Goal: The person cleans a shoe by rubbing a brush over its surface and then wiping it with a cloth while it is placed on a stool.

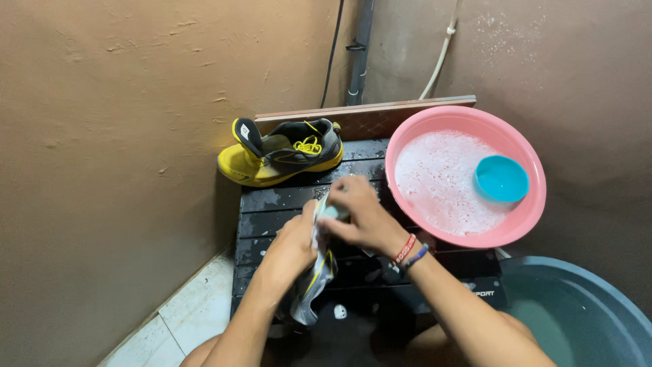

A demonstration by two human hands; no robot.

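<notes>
My left hand (291, 246) grips a wet grey shoe with yellow trim (312, 289), held upright over a black slatted bench (285, 200). My right hand (363, 216) presses a pale scrubbing tool (333, 212) against the top of that shoe; most of the tool is hidden under my fingers. Bracelets circle my right wrist. A matching yellow and grey shoe (282, 153) with yellow laces lies on its side at the bench's far left corner.
A pink basin (523, 224) of soapy water with a teal bowl (501, 179) floating in it sits on the bench's right side. A large dark blue-grey tub (584, 312) stands at lower right. Brown walls close in left and behind; a wooden board leans at the back.
</notes>
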